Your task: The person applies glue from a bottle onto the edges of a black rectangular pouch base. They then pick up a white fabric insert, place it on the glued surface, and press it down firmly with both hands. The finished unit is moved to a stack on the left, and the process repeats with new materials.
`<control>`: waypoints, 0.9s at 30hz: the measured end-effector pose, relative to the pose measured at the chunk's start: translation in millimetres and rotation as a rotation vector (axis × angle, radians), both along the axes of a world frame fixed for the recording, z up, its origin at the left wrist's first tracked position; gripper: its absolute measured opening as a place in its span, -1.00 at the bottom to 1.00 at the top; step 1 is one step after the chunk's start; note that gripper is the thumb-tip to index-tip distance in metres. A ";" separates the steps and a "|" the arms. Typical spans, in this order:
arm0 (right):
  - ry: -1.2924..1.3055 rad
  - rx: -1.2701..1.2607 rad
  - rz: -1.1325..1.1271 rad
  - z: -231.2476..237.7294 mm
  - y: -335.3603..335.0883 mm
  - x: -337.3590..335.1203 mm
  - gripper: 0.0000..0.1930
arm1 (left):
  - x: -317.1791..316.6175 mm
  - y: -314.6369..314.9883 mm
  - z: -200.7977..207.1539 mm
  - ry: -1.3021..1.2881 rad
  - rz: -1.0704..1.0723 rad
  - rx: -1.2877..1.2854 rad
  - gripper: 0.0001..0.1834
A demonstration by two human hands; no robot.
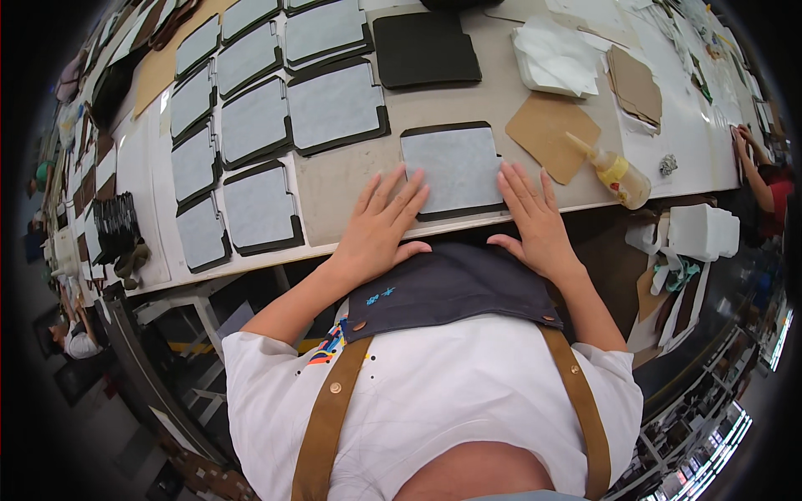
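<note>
In front of me, close to the table's near edge, lies a black panel with a light grey sheet over its middle, dark borders showing at top and bottom. My left hand rests flat at its left side, fingertips on the edge. At the opposite side my right hand lies with fingers stretched out, fingertips at the right edge. Neither hand grips anything. A brown square piece of card or leather and a squeeze bottle with a nozzle lie beyond my right hand.
Rows of similar grey-faced black panels cover the table's left. A black panel stack lies at the back, beside white sheets and brown pieces. A white container sits below the edge at right. Other people work at both sides.
</note>
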State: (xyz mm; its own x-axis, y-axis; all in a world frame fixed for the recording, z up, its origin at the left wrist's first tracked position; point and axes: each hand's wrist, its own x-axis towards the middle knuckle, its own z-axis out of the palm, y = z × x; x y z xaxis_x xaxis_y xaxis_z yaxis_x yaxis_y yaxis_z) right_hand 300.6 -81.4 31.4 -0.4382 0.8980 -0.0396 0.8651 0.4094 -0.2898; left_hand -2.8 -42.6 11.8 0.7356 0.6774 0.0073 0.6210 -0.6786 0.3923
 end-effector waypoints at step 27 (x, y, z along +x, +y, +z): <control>0.087 0.163 0.051 -13.4 79.4 -6.7 -0.19 | 14.5 24.9 -11.4 -0.160 0.264 0.174 -0.39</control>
State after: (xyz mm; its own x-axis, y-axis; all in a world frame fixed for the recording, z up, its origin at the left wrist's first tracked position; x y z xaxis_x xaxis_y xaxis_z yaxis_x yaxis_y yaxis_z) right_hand 293.8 -2.0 18.0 -0.4787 0.8660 0.1447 0.8168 0.4997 -0.2885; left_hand 11.7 -17.8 0.4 0.5152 0.8226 0.2407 0.7241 -0.5680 0.3912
